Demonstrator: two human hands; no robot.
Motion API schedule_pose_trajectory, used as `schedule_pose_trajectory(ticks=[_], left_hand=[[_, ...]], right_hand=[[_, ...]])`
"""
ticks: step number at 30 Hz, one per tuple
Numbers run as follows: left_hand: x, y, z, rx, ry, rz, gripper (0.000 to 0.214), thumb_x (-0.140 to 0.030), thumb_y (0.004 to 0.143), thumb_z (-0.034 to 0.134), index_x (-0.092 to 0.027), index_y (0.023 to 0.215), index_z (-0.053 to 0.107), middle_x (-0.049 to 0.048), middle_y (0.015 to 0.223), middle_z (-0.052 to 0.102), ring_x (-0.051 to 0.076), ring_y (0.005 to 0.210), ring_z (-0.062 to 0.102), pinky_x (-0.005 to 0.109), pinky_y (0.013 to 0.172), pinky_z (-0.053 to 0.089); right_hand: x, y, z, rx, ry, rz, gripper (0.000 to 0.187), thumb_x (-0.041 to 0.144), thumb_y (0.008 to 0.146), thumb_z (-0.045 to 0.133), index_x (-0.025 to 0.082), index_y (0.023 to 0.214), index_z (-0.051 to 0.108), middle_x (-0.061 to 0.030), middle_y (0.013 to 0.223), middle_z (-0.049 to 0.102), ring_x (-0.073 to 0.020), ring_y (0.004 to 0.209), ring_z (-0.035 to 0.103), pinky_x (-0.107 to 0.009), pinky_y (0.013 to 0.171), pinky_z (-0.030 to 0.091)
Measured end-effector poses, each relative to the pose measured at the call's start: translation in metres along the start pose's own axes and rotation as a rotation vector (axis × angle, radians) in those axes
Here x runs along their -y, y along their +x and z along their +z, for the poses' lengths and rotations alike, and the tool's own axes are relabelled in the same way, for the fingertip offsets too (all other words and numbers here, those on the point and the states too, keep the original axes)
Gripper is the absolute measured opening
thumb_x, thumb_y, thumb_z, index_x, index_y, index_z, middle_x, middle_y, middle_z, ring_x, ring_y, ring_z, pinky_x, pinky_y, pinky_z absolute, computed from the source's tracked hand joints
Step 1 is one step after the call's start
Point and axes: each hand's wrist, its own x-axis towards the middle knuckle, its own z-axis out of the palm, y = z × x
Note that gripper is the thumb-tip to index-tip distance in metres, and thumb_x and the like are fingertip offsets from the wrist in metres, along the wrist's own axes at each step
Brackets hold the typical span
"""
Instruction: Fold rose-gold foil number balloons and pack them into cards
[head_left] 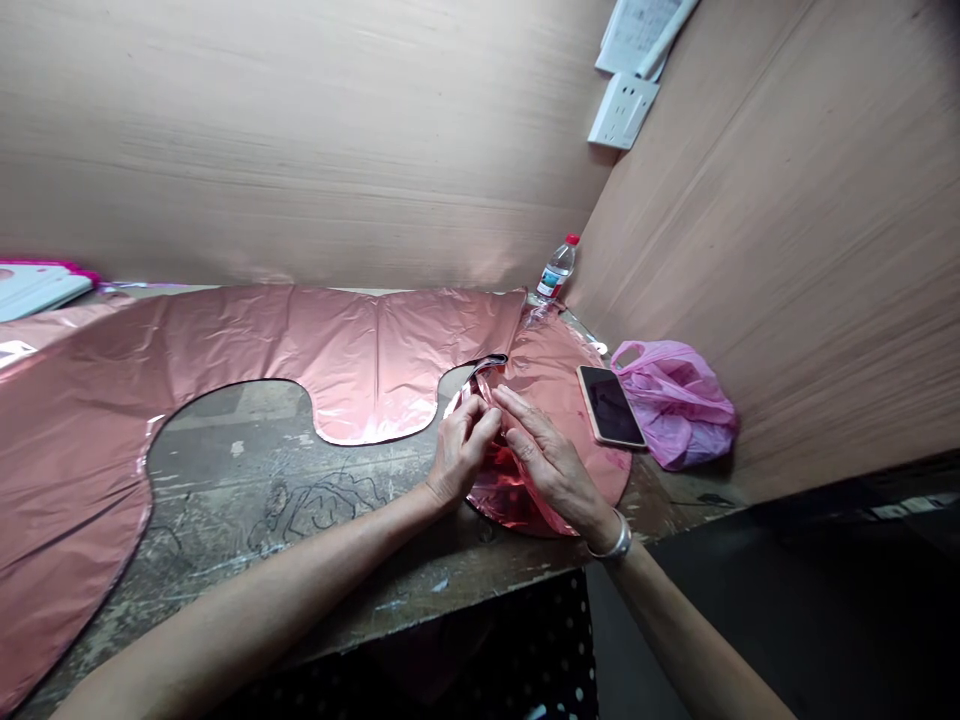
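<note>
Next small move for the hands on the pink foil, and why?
I'd probably smooth the crumpled pink foil outward with the right hand: its fingers look fairly straight, while the left hand's are curled beside the folds. Whether either grips is hard to tell.

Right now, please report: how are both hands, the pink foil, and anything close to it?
Left hand closed on pink foil; right hand close beside, fingers extended. Foil spread across table. Phone at foil's right end, pink bag beside it.
</note>
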Motion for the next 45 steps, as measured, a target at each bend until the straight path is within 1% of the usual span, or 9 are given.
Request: schedule_pose_trajectory(ticks=[6, 11, 17, 23, 26, 30, 33, 38, 45], left_hand=[[0.011, 0.001, 0.005, -0.129, -0.26, -0.154, 0.047, -0.065, 0.086, 0.048, -0.019, 0.09, 0.052, 0.001, 0.084, 0.056, 0.015, 0.072, 0.057, 0.024, 0.057, 0.047], [0.011, 0.006, 0.004, -0.181, -0.114, -0.141, 0.023, -0.041, 0.086, 0.057, -0.019, 0.086, 0.051, -0.0031, 0.075, 0.053, 0.013, 0.07, 0.053, 0.024, 0.065, 0.043], [0.012, 0.016, 0.004, -0.291, -0.143, -0.284, 0.012, -0.022, 0.082, 0.052, -0.018, 0.071, 0.055, -0.0019, 0.072, 0.056, 0.013, 0.071, 0.051, 0.023, 0.066, 0.04], [-0.004, 0.004, -0.013, -0.177, -0.419, -0.576, 0.014, -0.008, 0.066, 0.053, -0.016, 0.057, 0.048, -0.0048, 0.048, 0.048, 0.009, 0.043, 0.045, 0.019, 0.046, 0.037], [-0.019, -0.011, -0.02, -0.107, -0.516, -0.707, 0.006, -0.008, 0.069, 0.056, -0.012, 0.067, 0.058, 0.0007, 0.055, 0.06, 0.012, 0.048, 0.056, 0.023, 0.052, 0.05], [-0.033, -0.03, -0.014, 0.031, -0.623, -0.88, 0.011, -0.003, 0.074, 0.053, -0.009, 0.075, 0.063, 0.0064, 0.062, 0.068, 0.014, 0.053, 0.063, 0.027, 0.059, 0.057], [-0.035, -0.037, -0.006, 0.057, -0.657, -0.893, 0.018, 0.002, 0.077, 0.049, -0.007, 0.08, 0.064, 0.0088, 0.069, 0.071, 0.016, 0.058, 0.067, 0.03, 0.062, 0.059], [-0.029, -0.038, -0.009, 0.079, -0.691, -0.894, 0.016, 0.001, 0.08, 0.051, -0.006, 0.078, 0.065, 0.0104, 0.074, 0.072, 0.018, 0.067, 0.069, 0.033, 0.069, 0.061], [-0.022, -0.046, -0.016, 0.131, -0.698, -0.799, 0.01, -0.005, 0.077, 0.064, -0.008, 0.086, 0.067, 0.0111, 0.085, 0.074, 0.017, 0.073, 0.07, 0.032, 0.073, 0.061]], right_hand=[[0.003, 0.016, 0.002, 0.093, 0.503, 0.165, 0.062, 0.063, 0.096, 0.035, 0.027, 0.146, 0.043, -0.0077, 0.136, 0.06, -0.0246, 0.131, 0.051, -0.047, 0.114, 0.035], [-0.004, 0.014, -0.001, -0.002, 0.679, 0.228, 0.057, 0.063, 0.095, 0.04, 0.028, 0.14, 0.047, -0.0083, 0.132, 0.063, -0.0244, 0.124, 0.057, -0.046, 0.109, 0.042], [-0.011, -0.016, -0.006, -0.089, 0.384, 0.259, 0.048, 0.052, 0.094, 0.053, 0.023, 0.133, 0.054, -0.0097, 0.135, 0.06, -0.0224, 0.124, 0.057, -0.04, 0.109, 0.042], [-0.016, -0.043, -0.021, -0.056, -0.099, 0.226, 0.032, 0.033, 0.095, 0.053, 0.022, 0.124, 0.061, -0.0073, 0.127, 0.065, -0.0211, 0.117, 0.061, -0.036, 0.101, 0.047], [-0.016, -0.05, -0.038, 0.029, -0.407, 0.144, 0.025, 0.03, 0.095, 0.054, 0.02, 0.114, 0.066, -0.0079, 0.115, 0.069, -0.022, 0.106, 0.064, -0.035, 0.093, 0.048], [-0.013, -0.053, -0.056, 0.308, -0.741, 0.043, 0.02, 0.029, 0.092, 0.061, 0.019, 0.109, 0.067, -0.0078, 0.104, 0.069, -0.0212, 0.096, 0.064, -0.031, 0.083, 0.047], [-0.009, -0.048, -0.059, 0.487, -0.858, 0.028, 0.016, 0.028, 0.093, 0.061, 0.017, 0.103, 0.066, -0.0073, 0.098, 0.068, -0.0186, 0.089, 0.064, -0.026, 0.074, 0.045], [-0.006, -0.032, -0.053, 0.607, -1.017, -0.051, 0.016, 0.015, 0.096, 0.05, 0.011, 0.092, 0.065, -0.0098, 0.09, 0.067, -0.0183, 0.08, 0.062, -0.027, 0.064, 0.036], [-0.017, -0.024, -0.057, 0.518, -0.8, -0.003, 0.019, 0.02, 0.095, 0.055, 0.015, 0.082, 0.068, -0.0072, 0.082, 0.069, -0.0161, 0.075, 0.061, -0.025, 0.064, 0.034]])
